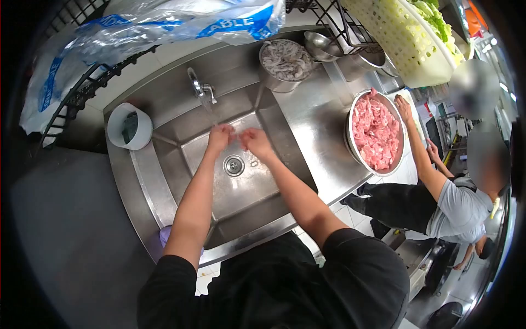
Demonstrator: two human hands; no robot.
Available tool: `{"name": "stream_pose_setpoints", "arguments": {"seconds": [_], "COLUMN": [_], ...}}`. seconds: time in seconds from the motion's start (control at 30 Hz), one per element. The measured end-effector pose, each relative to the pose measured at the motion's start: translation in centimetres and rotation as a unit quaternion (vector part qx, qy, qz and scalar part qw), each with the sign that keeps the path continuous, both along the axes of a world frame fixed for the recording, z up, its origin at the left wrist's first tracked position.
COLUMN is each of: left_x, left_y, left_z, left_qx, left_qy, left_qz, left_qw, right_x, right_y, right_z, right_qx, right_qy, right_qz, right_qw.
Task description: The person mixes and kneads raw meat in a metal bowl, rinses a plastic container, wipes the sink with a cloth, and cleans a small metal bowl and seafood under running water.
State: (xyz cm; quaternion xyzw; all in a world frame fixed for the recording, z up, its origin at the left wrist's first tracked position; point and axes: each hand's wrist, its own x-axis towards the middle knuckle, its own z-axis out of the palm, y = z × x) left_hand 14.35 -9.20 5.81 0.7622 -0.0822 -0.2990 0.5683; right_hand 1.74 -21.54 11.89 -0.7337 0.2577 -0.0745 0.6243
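Both of my hands are over the stainless steel sink [219, 203], a short gap apart, below the metal faucet [200, 88]. My left hand [221, 137] is nearest the faucet's spout, its fingers blurred by motion. Beside it on the right is my right hand [255, 141], with fingers bent and also smeared. No object shows in either hand. Under them lies the round drain [234, 165], with wet spots on the sink floor around it.
Right of the sink, a large bowl holds raw meat [375, 131]. Behind stands a pot of greyish food [286, 60]. A white bucket [130, 126] is at the left. Plastic-wrapped packs [164, 24] and a vegetable basket [411, 41] hang above. A co-worker [455, 197] works at the right.
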Motion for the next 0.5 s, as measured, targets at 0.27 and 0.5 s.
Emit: {"name": "stream_pose_setpoints", "arguments": {"seconds": [0.27,0.5], "left_x": [3.2,0.1], "left_y": [2.1,3.8], "left_z": [8.6,7.7], "left_qx": [-0.2,-0.263], "left_qy": [-0.108,0.326], "left_qz": [0.277,0.25], "left_qw": [0.934,0.873], "right_x": [12.5,13.4], "right_y": [5.5,7.3], "right_z": [0.0,6.3], "right_qx": [0.549,0.549], "right_qy": [-0.028,-0.066], "right_qz": [-0.079,-0.139], "right_qw": [0.831,0.822]}}
